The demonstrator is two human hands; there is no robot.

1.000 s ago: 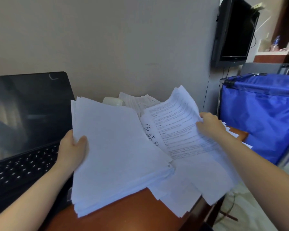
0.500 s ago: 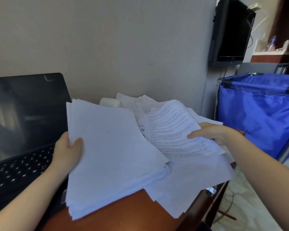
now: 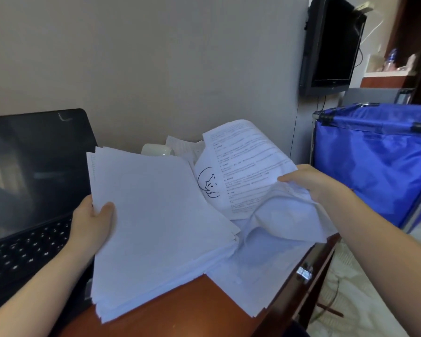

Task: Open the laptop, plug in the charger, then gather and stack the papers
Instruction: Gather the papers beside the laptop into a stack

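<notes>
Your left hand (image 3: 93,222) grips the stack of papers (image 3: 161,227) by its left edge, thumb on top and the other fingers hidden underneath. The stack is a thick block with blank sides up. Its long axis runs from the near desk (image 3: 180,310) edge away toward the wall, with the far end leaning a little left. The gripped edge is lifted, so the stack tilts down to the right, away from your thumb. Its lower right edge lies on the loose sheets (image 3: 265,271) spread over the desk.

Your right hand (image 3: 309,183) holds the printed sheet (image 3: 248,171) by its right edge, with the fingers (image 3: 289,178) curled over the top of it. That sheet bows upward to the left of those fingers. Its lines of text run crosswise and its long axis points to the wall. More crumpled paper bunches under the same fingers. Between your two hands, a sheet with a drawn face (image 3: 208,182) shows, partly tucked under the printed one.

The laptop (image 3: 29,171) stands open just left of your left hand, with its screen dark and its keyboard beside your wrist. A white cup (image 3: 157,150) sits beyond the stack, near the wall. Right of your right hand stands a blue fabric cart (image 3: 374,161), and a dark monitor (image 3: 333,45) hangs on the wall above it.
</notes>
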